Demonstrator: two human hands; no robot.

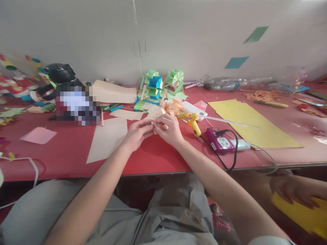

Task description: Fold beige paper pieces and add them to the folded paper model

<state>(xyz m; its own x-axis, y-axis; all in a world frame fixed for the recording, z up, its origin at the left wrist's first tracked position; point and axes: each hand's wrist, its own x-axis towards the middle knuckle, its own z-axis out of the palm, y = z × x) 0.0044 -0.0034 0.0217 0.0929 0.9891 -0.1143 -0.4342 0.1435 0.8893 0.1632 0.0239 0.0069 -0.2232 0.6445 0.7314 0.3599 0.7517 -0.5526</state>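
Fingertips meeting, my left hand (138,134) and my right hand (169,130) are closed together over the front part of the red table. Between them is a small piece of cream paper (155,131), mostly hidden by the fingers. Just behind my hands lies a cluster of folded peach paper (173,106). To the right of my right hand a yellow hot glue gun (190,119) rests by a white object (192,109), with a clear glue stick (230,121) reaching right. Farther back stand green and blue folded paper models (155,85).
A purple power strip (220,140) with a black cord sits right, next to a large yellow sheet (255,126). Cream sheets (108,137) lie left. Plastic bottles (227,84) lie along the wall. At lower right another person's hand (293,189) rests on yellow paper (304,212).
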